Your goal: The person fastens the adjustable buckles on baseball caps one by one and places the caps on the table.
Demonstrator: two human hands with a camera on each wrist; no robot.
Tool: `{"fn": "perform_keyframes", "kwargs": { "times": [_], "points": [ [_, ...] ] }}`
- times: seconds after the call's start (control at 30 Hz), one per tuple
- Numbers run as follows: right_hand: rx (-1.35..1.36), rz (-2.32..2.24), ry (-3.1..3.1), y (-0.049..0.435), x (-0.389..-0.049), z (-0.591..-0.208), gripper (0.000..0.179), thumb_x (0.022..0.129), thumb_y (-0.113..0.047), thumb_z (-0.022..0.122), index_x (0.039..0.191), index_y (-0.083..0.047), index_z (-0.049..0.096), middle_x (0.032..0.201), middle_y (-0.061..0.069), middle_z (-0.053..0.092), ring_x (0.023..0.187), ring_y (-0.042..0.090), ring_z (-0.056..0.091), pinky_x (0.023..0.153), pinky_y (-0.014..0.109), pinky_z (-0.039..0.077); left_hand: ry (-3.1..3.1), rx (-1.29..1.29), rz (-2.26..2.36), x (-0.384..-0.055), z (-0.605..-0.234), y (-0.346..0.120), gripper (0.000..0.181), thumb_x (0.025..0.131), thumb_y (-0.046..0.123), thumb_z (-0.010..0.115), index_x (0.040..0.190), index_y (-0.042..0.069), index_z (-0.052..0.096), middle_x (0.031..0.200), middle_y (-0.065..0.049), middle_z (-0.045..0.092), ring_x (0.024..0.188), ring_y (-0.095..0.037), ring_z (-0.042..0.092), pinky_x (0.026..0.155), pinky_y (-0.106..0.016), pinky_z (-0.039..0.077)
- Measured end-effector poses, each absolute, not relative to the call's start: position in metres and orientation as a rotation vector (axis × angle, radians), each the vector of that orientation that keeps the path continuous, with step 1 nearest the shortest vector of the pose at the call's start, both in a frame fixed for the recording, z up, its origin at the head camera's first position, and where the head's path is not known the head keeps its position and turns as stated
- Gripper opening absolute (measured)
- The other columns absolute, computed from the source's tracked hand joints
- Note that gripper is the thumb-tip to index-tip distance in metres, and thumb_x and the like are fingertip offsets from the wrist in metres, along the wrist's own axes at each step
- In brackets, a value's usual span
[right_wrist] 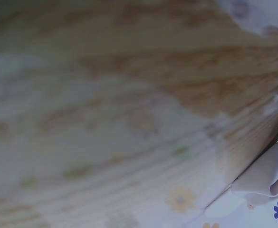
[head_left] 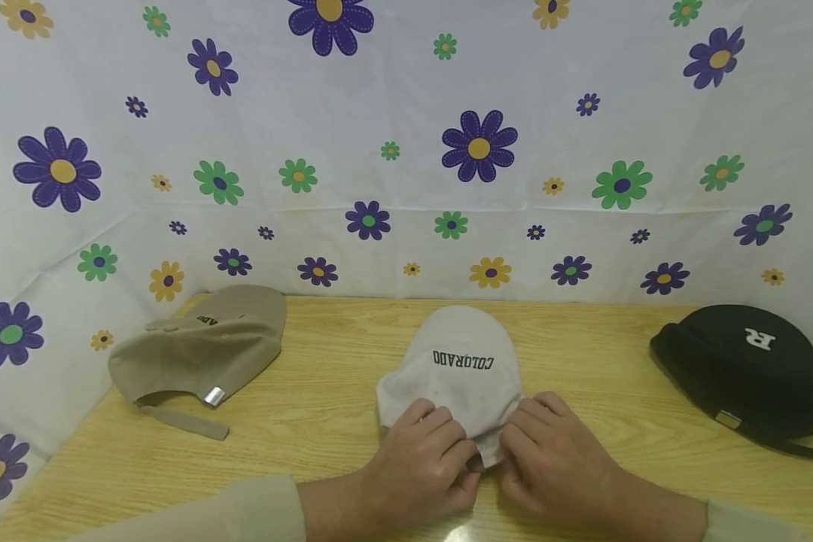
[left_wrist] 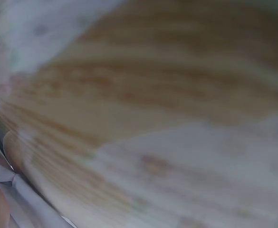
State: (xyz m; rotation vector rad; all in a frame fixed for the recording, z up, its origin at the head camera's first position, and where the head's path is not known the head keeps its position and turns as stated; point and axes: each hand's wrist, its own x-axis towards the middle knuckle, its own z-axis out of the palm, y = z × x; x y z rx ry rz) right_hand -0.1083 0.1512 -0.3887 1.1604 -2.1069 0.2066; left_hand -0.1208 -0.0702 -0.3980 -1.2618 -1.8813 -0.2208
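A light beige baseball cap [head_left: 461, 391] lettered COLORADO lies in the middle of the table, its brim toward the back wall and its rear toward me. My left hand [head_left: 423, 463] grips the cap's rear edge on the left of the back opening. On the right side of that opening, my right hand [head_left: 555, 459] pinches the edge near the strap. Both hands' fingertips are partly hidden by the fabric. Part of the cap [left_wrist: 27, 204] shows at the lower left of the left wrist view, and cap fabric [right_wrist: 267, 175] is at the right edge of the right wrist view.
A tan cap [head_left: 203, 354] with a loose strap and metal buckle lies at the left. At the right sits a black cap [head_left: 752, 369] with a white letter R. The wooden table [head_left: 332, 354] meets a white flower-printed cloth [head_left: 393, 90] behind.
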Motion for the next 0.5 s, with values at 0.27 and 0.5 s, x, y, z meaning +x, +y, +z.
{"fn": "perform_keyframes", "kwargs": {
  "times": [0.27, 0.5],
  "points": [
    [1.087, 0.198, -2.164, 0.1515, -0.1074, -0.3897, 0.011, 0.065, -0.019, 0.054, 0.073, -0.018, 0.047, 0.070, -0.008, 0.043, 0.070, 0.013, 0.045, 0.074, 0.033, 0.039, -1.890, -1.234, -0.217, -0.1204, -0.3981, -0.0706, 0.009, 0.072, 0.027, 0.067, 0.071, 0.018, 0.065, 0.070, 0.008, 0.055, 0.064, -0.011, 0.048, 0.068, -0.027, 0.039],
    [1.125, 0.223, -2.226, 0.1527, -0.1078, -0.3888, 0.013, 0.071, -0.022, 0.060, 0.079, -0.018, 0.051, 0.079, -0.007, 0.047, 0.080, 0.014, 0.049, 0.081, 0.032, 0.039, -1.906, -1.231, -0.203, -0.1201, -0.3980, -0.0708, 0.009, 0.073, 0.027, 0.068, 0.072, 0.018, 0.066, 0.071, 0.008, 0.057, 0.064, -0.011, 0.049, 0.068, -0.028, 0.040]
  ]
}}
